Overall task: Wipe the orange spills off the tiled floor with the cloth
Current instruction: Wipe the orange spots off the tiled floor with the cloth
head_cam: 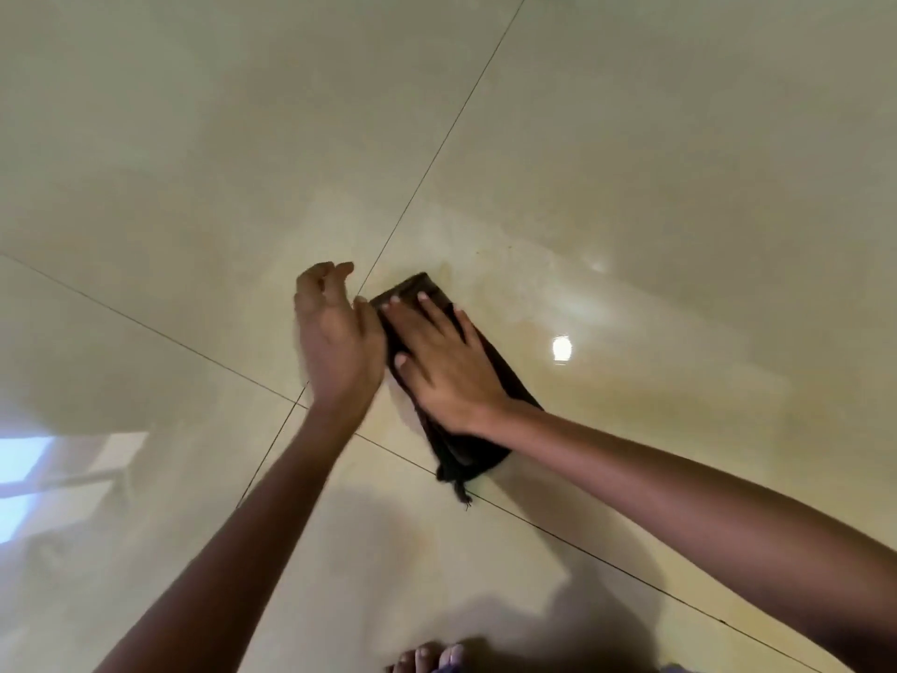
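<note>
A dark folded cloth (485,429) lies on the glossy cream tiled floor (631,162), just right of where the grout lines cross. My right hand (439,361) lies flat on the cloth with straight, spread fingers pressing it down. My left hand (335,337) hovers just left of the cloth's far end, fingers loosely curved, holding nothing, its edge close to the cloth. A faint yellowish-orange smear (558,284) tints the tile around and beyond the cloth.
Dark grout lines (437,153) cross near the hands. A lamp's bright reflection (561,348) shines right of the cloth, and a window's reflection (29,478) at the left edge. My bare toes (427,658) show at the bottom edge.
</note>
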